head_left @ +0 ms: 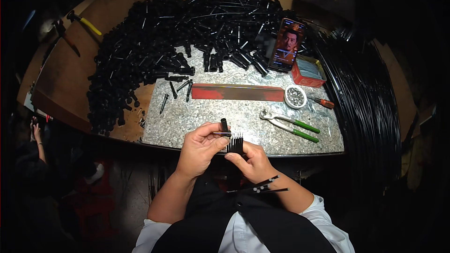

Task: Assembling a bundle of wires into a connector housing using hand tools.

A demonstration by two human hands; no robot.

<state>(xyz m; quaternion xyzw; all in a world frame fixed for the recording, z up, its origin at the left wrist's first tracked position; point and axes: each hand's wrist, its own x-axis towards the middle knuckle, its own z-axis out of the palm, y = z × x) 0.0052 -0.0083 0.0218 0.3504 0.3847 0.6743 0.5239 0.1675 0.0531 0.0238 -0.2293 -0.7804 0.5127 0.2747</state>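
Over the near edge of the work slab, my hands are close together. My left hand (199,150) pinches a short black tube (224,124) between thumb and fingers, with its open end up. A fanned row of thin black rods (236,145) with bright tips is gripped in my right hand (253,161), the tips against the left fingertips. Other ends of black rods (272,183), some with pale round ends, stick out by my right forearm. Whether a tip sits inside the tube cannot be made out.
Black tubular parts (187,28) form a large heap behind the speckled slab (211,117). On it lie a red strip (237,92), a white cup (296,97) of small metal pieces, green-handled pincers (290,124) and a screwdriver (321,102). A phone (285,44) leans beside a red tin (308,81).
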